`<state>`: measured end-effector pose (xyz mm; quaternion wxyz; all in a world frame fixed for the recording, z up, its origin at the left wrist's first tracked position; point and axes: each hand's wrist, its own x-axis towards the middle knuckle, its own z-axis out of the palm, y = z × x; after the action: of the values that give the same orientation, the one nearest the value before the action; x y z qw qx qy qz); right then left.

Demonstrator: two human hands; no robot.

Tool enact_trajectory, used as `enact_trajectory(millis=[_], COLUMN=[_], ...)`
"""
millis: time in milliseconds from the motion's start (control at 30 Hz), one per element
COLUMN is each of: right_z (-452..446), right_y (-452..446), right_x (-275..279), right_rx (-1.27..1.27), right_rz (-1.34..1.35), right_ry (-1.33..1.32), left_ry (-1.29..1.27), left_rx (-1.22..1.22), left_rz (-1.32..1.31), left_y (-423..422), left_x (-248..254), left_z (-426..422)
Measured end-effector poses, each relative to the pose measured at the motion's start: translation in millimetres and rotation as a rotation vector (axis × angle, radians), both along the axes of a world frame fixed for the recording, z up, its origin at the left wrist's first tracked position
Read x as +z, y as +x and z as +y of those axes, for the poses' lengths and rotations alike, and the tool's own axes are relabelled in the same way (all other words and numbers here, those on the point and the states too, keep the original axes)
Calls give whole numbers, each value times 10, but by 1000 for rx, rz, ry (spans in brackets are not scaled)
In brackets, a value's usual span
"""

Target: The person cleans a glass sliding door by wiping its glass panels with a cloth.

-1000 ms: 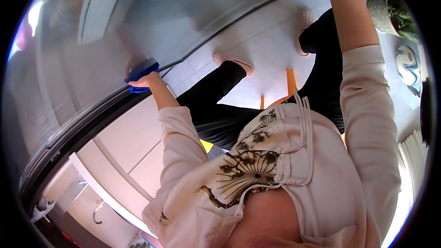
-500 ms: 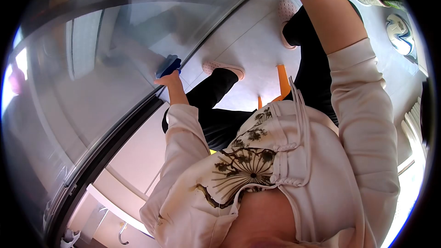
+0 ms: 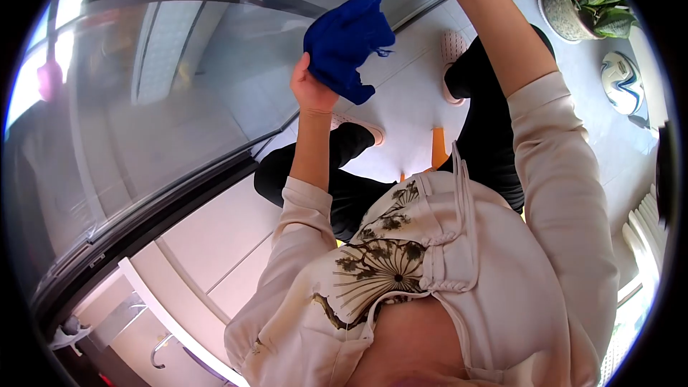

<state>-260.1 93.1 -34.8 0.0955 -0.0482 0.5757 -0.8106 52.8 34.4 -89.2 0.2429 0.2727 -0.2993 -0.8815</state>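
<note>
A crumpled blue cloth [image 3: 347, 43] with a frayed edge is gripped in my left hand [image 3: 312, 88], thumb along its near side. The hand is raised in front of a glass panel [image 3: 236, 64]; whether the cloth touches the glass I cannot tell. My right forearm stretches up past the top edge of the view, so my right hand is out of sight.
A dark frame rail [image 3: 179, 211] runs along the glass. Something orange [image 3: 438, 147] shows between my legs on the tiled floor [image 3: 408, 93]. To the right are a potted plant [image 3: 570, 14], a ball [image 3: 620, 82] and a white radiator [image 3: 641, 236]. A metal tap [image 3: 159, 351] shows lower left.
My left hand has come up and away from the bottom of the glass with the blue cloth, which now shows much larger. My right hand stays beyond the top edge.
</note>
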Motion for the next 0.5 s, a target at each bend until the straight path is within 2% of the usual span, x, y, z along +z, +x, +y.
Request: enact_trajectory(millis=[33, 133, 200, 267, 333, 400, 500], right_z=[4, 171, 298, 330, 486, 748, 896], right_y=[-34, 95, 267, 289, 577, 973, 1439], right_x=[-50, -96, -221, -69, -84, 60, 158], right_rx=[55, 62, 142, 213, 264, 507, 839], right_rz=[-15, -27, 14, 30, 256, 271, 69], right_ry=[-96, 8, -6, 15, 38, 208, 273], left_ry=[-16, -81, -121, -142, -146, -118, -59], left_rx=[12, -33, -78, -67, -49, -16, 2], left_rz=[20, 50, 46, 100, 152, 150, 282], left_y=[-53, -49, -20, 25, 48, 75, 131], left_x=[186, 585, 753, 773, 777, 755, 586], left_z=[22, -12, -86, -201, -244, -248, -211])
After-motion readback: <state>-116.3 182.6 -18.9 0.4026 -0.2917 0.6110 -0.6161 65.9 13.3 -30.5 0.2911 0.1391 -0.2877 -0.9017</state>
